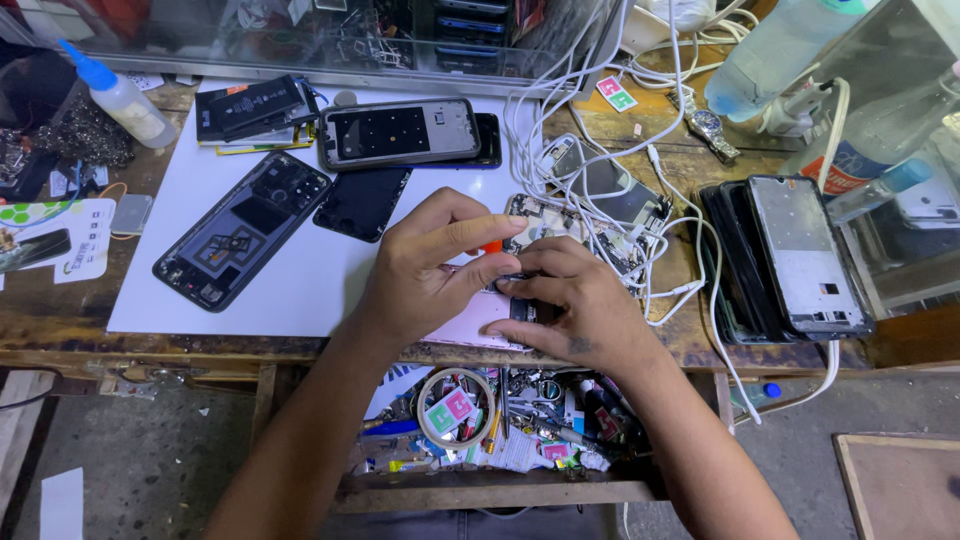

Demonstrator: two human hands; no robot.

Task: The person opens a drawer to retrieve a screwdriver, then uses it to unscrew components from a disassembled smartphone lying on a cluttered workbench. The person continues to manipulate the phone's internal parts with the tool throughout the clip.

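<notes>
Pink phone (478, 318) lies at bench edge, half on white mat (300, 290), under both your hands. Left hand (425, 265) pinches orange-tipped tool (491, 246); right hand (570, 305) clamps phone's top end, fingers curled over it. Keep phone flat, press light, tip steady. Mind white cables (640, 250) just beside right hand; don't snag.

The pink phone body (470, 318) under the hands looks like smooth, slightly glossy plastic. It lies on a matt white paper sheet (300, 290) spread over a worn, scuffed wooden workbench (60, 325) (its varnish patchy and dull). The opened black phone back (243, 230) shows glossy plastic. The wristwatch (708, 127) is shiny metal; the white cables (600, 150) have smooth rubbery sheathing.
</notes>
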